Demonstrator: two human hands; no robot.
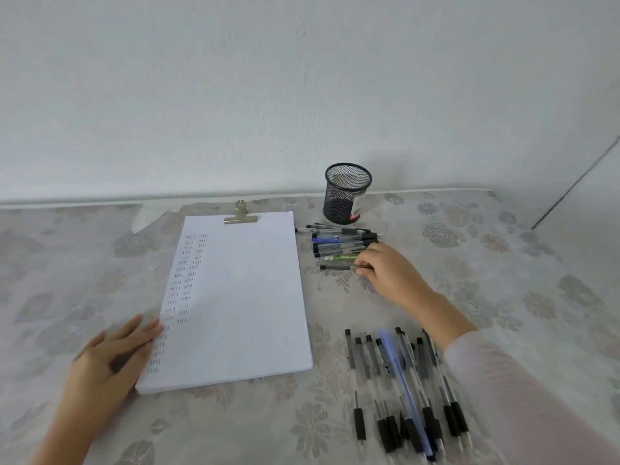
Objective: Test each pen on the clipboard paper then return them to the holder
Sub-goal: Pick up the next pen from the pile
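A clipboard with white paper (241, 297) lies in the middle of the table, its left margin filled with small pen marks under a metal clip (240, 217). My left hand (112, 350) rests flat on the paper's lower left edge. A black mesh holder (345, 194) stands upright at the back, with no pens showing above its rim. In front of it lies a row of pens (342, 241). My right hand (385, 270) pinches the end of a black pen (335, 267) lying nearest in that row. A second pile of pens (402, 387) lies at the lower right.
The table has a pale floral cloth (503, 263) and runs up to a white wall at the back. My right sleeve (523, 397) crosses the lower right corner beside the near pile.
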